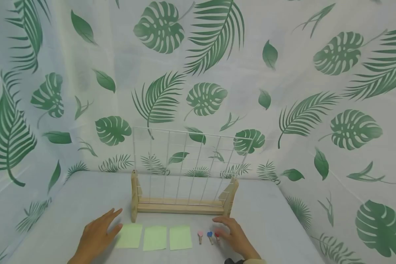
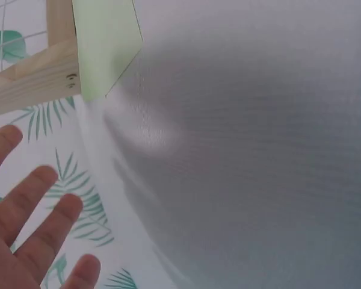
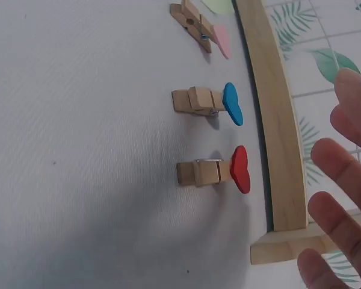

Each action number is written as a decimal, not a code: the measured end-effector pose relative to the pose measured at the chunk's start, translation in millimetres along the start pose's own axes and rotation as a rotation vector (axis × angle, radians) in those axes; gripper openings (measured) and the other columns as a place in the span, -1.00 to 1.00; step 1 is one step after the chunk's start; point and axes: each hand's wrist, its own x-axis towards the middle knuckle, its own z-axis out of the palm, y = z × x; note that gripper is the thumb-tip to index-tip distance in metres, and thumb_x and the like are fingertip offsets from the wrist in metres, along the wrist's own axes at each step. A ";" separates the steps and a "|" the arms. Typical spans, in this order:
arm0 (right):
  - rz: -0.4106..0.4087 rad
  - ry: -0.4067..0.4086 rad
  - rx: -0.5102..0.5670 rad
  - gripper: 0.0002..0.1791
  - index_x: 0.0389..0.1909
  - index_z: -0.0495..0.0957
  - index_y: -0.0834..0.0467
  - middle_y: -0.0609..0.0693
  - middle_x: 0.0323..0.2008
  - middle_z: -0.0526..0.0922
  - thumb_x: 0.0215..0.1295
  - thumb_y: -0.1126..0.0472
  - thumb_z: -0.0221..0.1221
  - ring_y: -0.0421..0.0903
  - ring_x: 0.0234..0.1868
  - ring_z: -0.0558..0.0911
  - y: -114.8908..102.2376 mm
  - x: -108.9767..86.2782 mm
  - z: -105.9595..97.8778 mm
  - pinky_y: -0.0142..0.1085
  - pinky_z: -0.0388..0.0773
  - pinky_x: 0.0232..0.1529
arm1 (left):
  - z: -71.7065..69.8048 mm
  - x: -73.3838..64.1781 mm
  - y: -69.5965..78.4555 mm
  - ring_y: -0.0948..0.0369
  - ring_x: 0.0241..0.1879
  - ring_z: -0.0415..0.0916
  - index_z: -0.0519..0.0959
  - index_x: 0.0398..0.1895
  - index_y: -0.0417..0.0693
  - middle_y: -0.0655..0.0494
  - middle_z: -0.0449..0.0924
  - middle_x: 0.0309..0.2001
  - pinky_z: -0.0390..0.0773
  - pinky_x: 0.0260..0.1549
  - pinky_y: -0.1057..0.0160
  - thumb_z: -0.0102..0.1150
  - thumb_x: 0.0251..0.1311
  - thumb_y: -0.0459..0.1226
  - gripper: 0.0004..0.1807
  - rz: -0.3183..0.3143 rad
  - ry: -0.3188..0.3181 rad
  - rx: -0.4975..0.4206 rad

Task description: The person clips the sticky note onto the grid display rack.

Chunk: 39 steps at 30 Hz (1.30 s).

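Note:
My left hand [image 1: 97, 234] hovers with spread fingers beside the leftmost green paper square [image 1: 130, 236], holding nothing. Two more paper squares, a middle one [image 1: 155, 237] and a right one [image 1: 180, 237], lie in a row with it. On the right, my right hand [image 1: 234, 236] is above the clothespins, fingers extended and nothing held. Three small wooden clothespins lie side by side: one with a pink heart [image 3: 221, 41], one with a blue heart [image 3: 232, 103] and one with a red heart [image 3: 240, 169]. In the head view the right hand partly covers the red one.
Behind the papers stands a white wire grid [image 1: 193, 165] in a wooden stand [image 1: 181, 208], leaning back slightly. The white tabletop [image 1: 264, 209] meets leaf-printed cloth walls [image 1: 250, 84] at the back and both sides.

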 end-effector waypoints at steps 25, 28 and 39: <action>-0.080 -0.128 0.182 -0.80 -0.04 0.77 0.29 0.17 -0.07 0.80 0.37 0.32 0.43 0.06 0.00 0.74 5.6 24.1 30.0 -0.22 0.71 0.02 | 8.8 14.1 -12.9 -0.04 0.03 0.64 0.58 0.38 -0.24 -0.33 0.61 0.23 0.70 -0.02 -0.20 0.41 0.42 -0.22 -0.46 -0.145 -0.138 -0.340; -0.046 -0.132 0.191 -0.80 -0.05 0.77 0.28 0.15 -0.07 0.80 0.37 0.31 0.44 0.03 -0.01 0.74 4.9 24.7 32.3 -0.26 0.69 -0.01 | 11.4 16.3 -14.3 0.00 0.00 0.64 0.61 0.36 -0.23 -0.29 0.62 0.21 0.71 -0.06 -0.11 0.47 0.36 -0.21 -0.44 -0.165 -0.122 -0.345; 0.018 -0.080 0.175 -0.82 -0.13 0.81 0.18 0.04 -0.14 0.81 0.29 0.23 0.52 -0.10 -0.06 0.70 6.1 23.9 40.5 -0.30 0.62 -0.02 | 19.5 24.3 -19.4 0.05 -0.10 0.61 0.64 0.26 -0.32 -0.27 0.70 0.09 0.66 -0.12 -0.03 0.58 0.23 -0.14 -0.38 -0.228 -0.139 -0.331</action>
